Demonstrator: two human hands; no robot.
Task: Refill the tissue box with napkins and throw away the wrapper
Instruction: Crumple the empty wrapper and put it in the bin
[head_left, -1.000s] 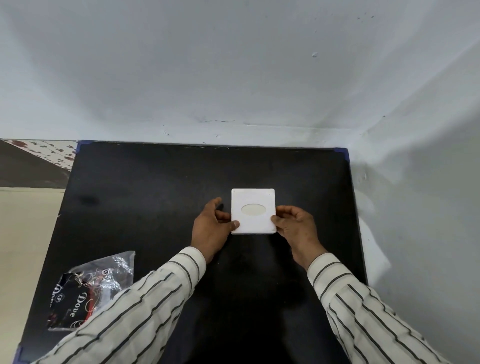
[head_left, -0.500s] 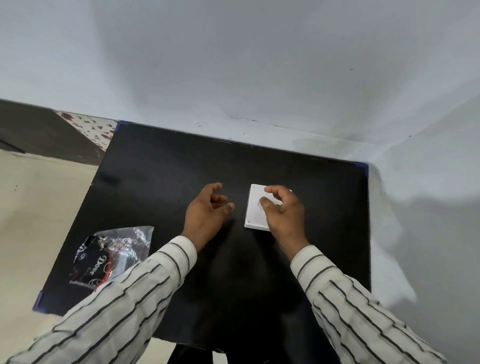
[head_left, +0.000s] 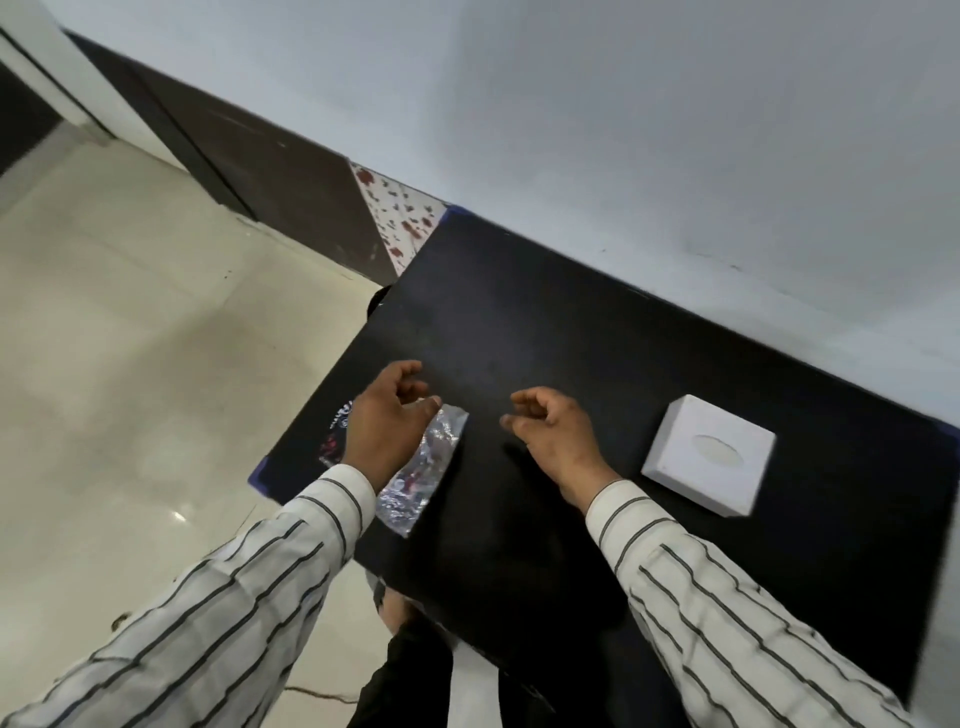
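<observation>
Crinkly clear wrapper (head_left: 423, 467) sits at the table's (head_left: 519, 322) left edge, my left hand (head_left: 382, 421) over it, fingers loosely curled, can't tell if touching. Right hand (head_left: 553, 431) right of wrapper, half-curled, holding nothing. White box (head_left: 709, 460) sits further right, untouched.

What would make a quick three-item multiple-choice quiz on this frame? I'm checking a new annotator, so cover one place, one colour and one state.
1. Where is the tissue box?
A. right part of the table
B. on the floor
C. under the left hand

2. What colour is the table?
A. white
B. black
C. green

3. What is the right hand doing?
A. gripping the box
B. holding the wrapper
C. empty, fingers curled

Answers: 1 A, the box sits right of both hands. 2 B, its top is black. 3 C, it holds nothing; the wrapper lies partly under the left hand.
</observation>
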